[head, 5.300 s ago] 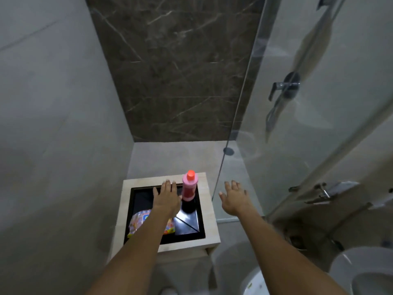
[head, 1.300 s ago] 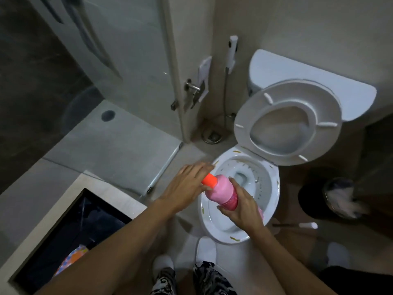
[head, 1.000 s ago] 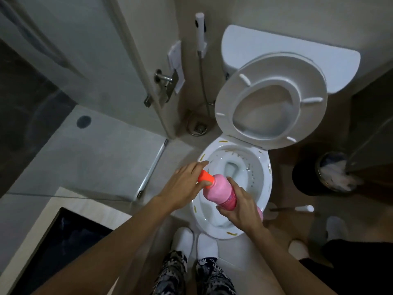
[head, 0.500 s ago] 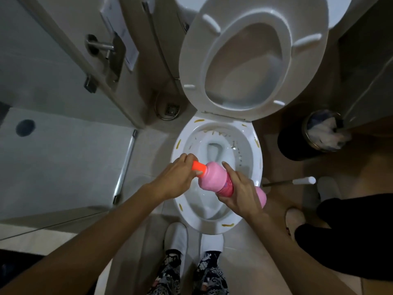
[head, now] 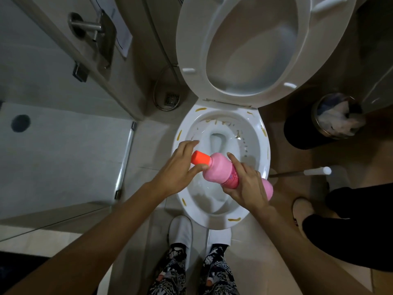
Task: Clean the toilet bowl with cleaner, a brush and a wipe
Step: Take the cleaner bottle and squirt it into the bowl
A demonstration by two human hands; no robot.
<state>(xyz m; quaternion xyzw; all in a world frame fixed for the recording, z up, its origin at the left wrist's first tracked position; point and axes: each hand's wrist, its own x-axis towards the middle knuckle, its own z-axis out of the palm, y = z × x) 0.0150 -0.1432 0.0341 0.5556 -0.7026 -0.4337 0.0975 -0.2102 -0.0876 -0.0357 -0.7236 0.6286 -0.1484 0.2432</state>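
In the bathroom, the toilet bowl (head: 221, 201) was open. Above it, the pink bottle (head: 223, 171) was gripped by the right hand (head: 246, 188). At nine o'clock, its orange cap (head: 51, 160) was pinched by the left hand (head: 178, 169).

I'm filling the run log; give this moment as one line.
right hand holds pink bottle | left hand pinches orange cap | over toilet bowl
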